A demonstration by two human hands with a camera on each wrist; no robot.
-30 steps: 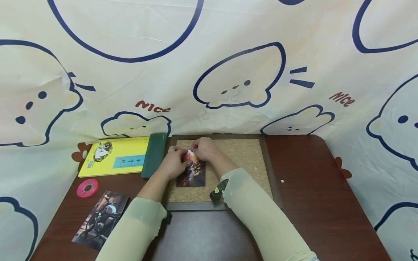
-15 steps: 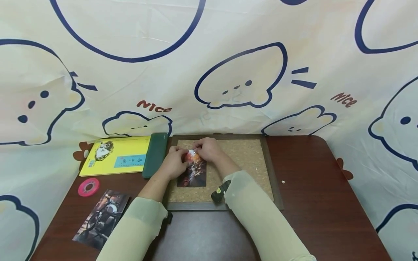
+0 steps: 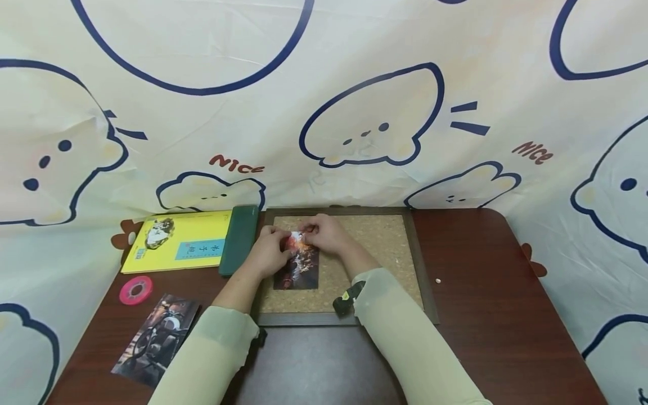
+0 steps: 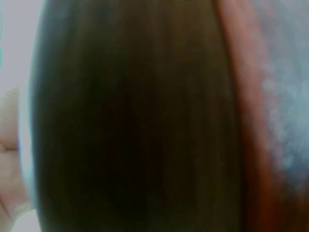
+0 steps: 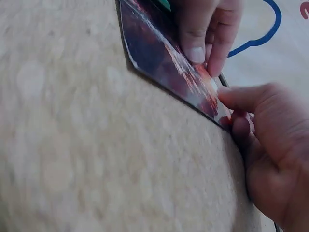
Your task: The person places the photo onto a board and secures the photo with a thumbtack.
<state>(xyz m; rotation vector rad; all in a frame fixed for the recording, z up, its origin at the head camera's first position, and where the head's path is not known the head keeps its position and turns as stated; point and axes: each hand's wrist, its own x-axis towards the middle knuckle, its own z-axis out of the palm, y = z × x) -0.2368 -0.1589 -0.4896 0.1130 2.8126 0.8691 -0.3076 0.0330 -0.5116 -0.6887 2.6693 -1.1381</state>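
Observation:
A dark photo card (image 3: 298, 273) with bright orange at its top lies upright on the left half of a framed cork board (image 3: 374, 264). My left hand (image 3: 268, 254) holds the card's upper left side, its thumb on the picture. At the top right corner, my right hand (image 3: 328, 233) pinches the card between thumb and finger. The right wrist view has the left hand (image 5: 205, 31) and right hand (image 5: 277, 140) close together at the card's (image 5: 159, 60) end. A blurred dark band (image 4: 135, 116) fills most of the left wrist view.
Left of the board are a dark green box (image 3: 239, 242), a yellow book (image 3: 172, 225) and a pink tape roll (image 3: 135, 290). Another photo card (image 3: 157, 340) lies nearer, beside the left sleeve. A tiny whitish piece (image 3: 437, 280) sits on the table (image 3: 486, 315) at right.
My right hand and forearm have shifted slightly to the right, with the fingers still at the card's top corner. The left hand and the card have stayed in place.

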